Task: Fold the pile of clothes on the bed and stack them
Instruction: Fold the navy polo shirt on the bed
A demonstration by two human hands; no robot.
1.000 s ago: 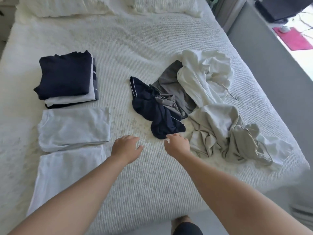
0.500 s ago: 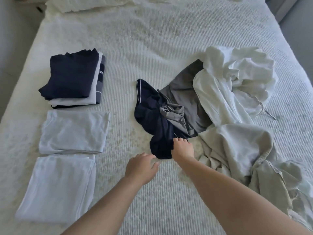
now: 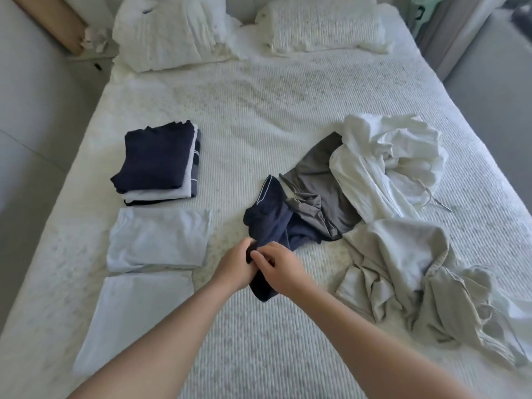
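Note:
A crumpled navy garment (image 3: 272, 223) with white piping lies mid-bed, its near end lifted toward me. My left hand (image 3: 234, 267) and my right hand (image 3: 280, 267) both grip that near end, side by side and touching. Behind it lies a grey garment (image 3: 322, 194), then a white hooded garment (image 3: 383, 156), and a beige garment (image 3: 403, 272) spreads to the right. On the left stand a folded stack (image 3: 158, 162) with a navy piece on top, and two folded pale pieces (image 3: 157, 240) (image 3: 135, 318) nearer me.
The white textured bed (image 3: 259, 116) has two pillows (image 3: 169, 30) (image 3: 319, 24) at its head. A grey floor runs along the left edge and a wall and curtain along the right. Bare bedspread lies between the stacks and the pile.
Both hands have come together and taken hold of the navy garment's near end, pulling it toward me. Before, they hovered apart beside it. The camera view has risen to show the pillows.

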